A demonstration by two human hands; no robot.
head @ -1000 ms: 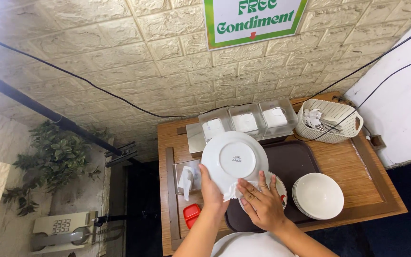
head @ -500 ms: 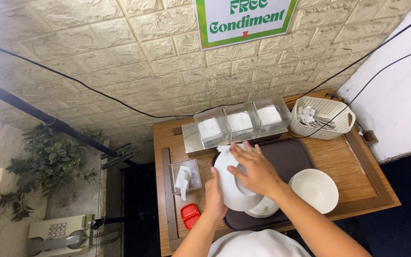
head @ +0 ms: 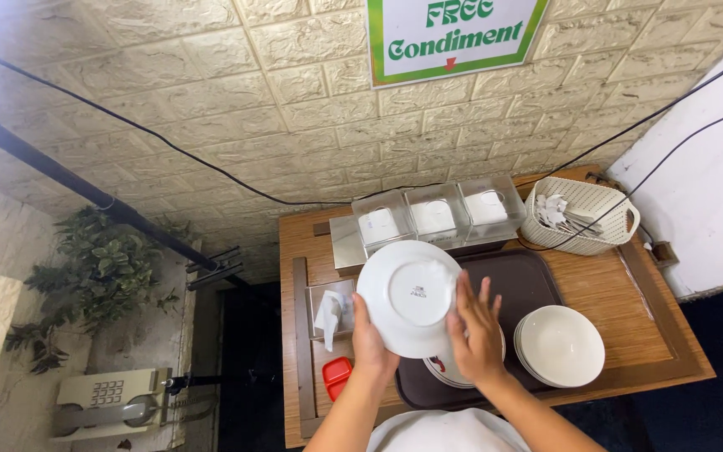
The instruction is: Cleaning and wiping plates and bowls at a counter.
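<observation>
At the far left a green potted plant [head: 85,280] stands by the wall, with a beige telephone [head: 102,403] below it. On the wooden table [head: 629,293], a clear napkin holder [head: 330,308] sits near the left edge and a small red container [head: 337,375] lies just in front of it. The left hand [head: 370,341] grips the lower left rim of a white plate [head: 410,297], its fingers wrapped round the edge, though most of them seem to lie behind the plate. The plate is held tilted, underside toward the camera, above the dark brown tray [head: 529,280]. The right hand [head: 477,331] lies flat against the plate's right side, fingers spread. Below it a low stack of plates [head: 445,372] rests on the tray, and a stack of white bowls [head: 559,345] stands just beside. Behind, three clear condiment boxes [head: 435,213] line the wall, and a cream basket [head: 581,214] of cutlery sits at the right.
</observation>
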